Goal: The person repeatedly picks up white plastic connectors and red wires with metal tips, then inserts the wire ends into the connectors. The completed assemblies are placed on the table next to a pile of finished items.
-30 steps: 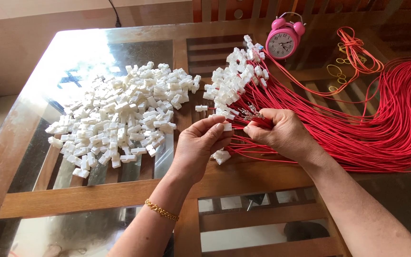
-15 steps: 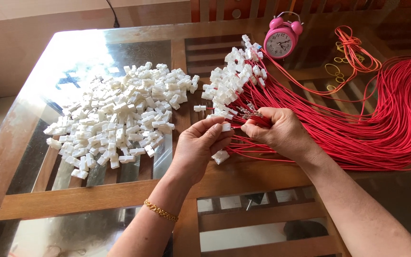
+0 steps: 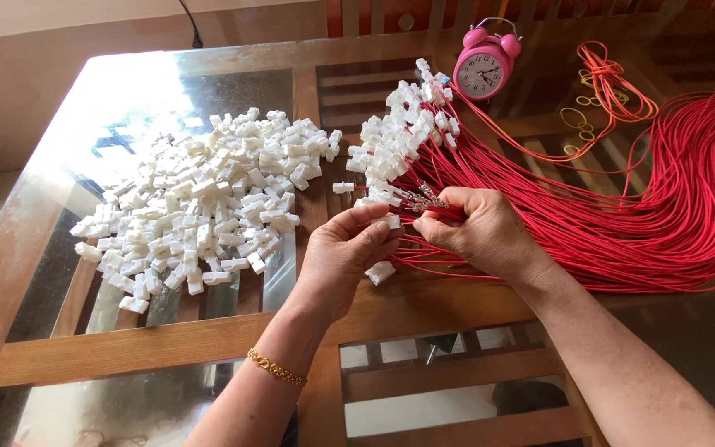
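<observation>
Red wires (image 3: 622, 215) are fanned across the glass table (image 3: 59, 248), ends pinched in the right hand (image 3: 477, 232) at centre frame. A white plastic plug (image 3: 391, 222) is gripped by the left hand (image 3: 349, 257). Fitting seems underway; careful alignment is judged necessary. Loose plugs (image 3: 200, 199) are heaped left.

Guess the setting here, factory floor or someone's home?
Likely a home doing piecework, not a factory: a glass-topped wooden table, a pink alarm clock, and bare hands, left hand and right hand, working red wires beside a pile of white connectors.
</observation>
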